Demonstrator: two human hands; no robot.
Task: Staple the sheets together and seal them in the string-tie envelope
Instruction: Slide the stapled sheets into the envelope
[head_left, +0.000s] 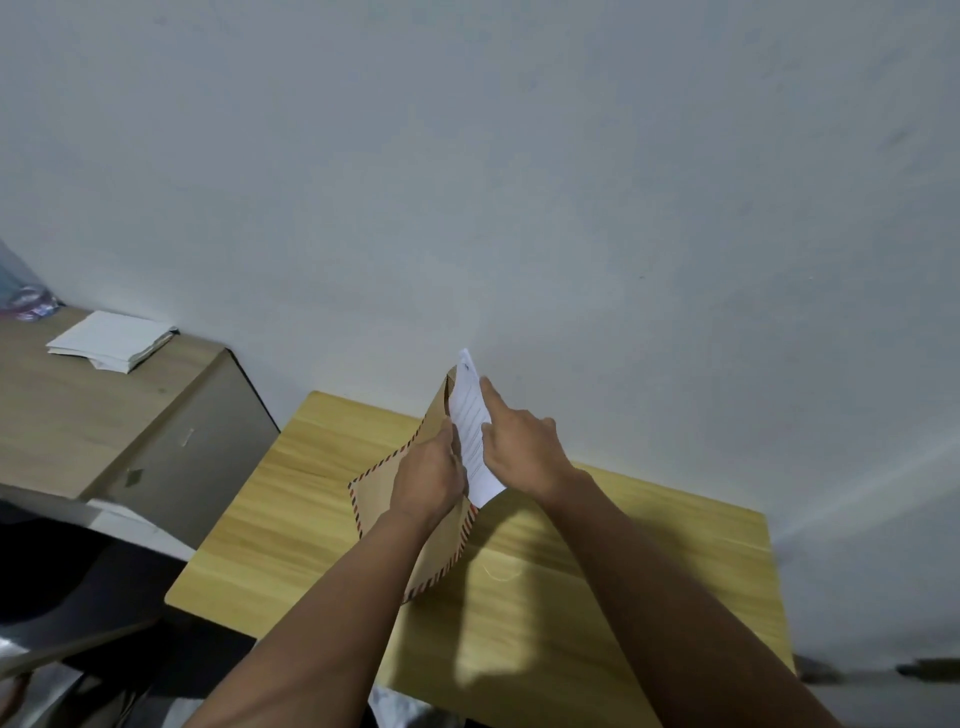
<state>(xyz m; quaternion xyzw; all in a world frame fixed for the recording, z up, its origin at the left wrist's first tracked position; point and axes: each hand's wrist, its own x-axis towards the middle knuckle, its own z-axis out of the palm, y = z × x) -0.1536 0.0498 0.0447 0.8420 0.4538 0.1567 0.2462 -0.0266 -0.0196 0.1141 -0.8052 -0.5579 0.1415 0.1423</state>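
Our left hand (428, 480) grips the brown envelope (382, 491) near its open mouth, fingers curled over the upper edge and holding the mouth apart. Our right hand (522, 449) is closed on the white sheets (470, 426), with the index finger laid out along their right edge and the thumb pressed to the printed face. The sheets stand nearly upright and tilt slightly away from us. Their lower part sits between the two hands at the mouth of the envelope; we cannot tell how far they reach inside. Their top corner rises above the envelope flap (448, 387).

The envelope carries a red-and-dark striped border along its edges. We hold it raised and tilted above the middle of the table (291, 514), towards the far edge. Its lower corner points down to the near side; we cannot tell whether it touches the wood. The shadow of the hands and envelope falls on the table surface near the front edge.

To the left, well apart from the table, stands a lower cabinet (72, 415). A stack of white papers (111, 340) lies on its top near the wall (519, 182).
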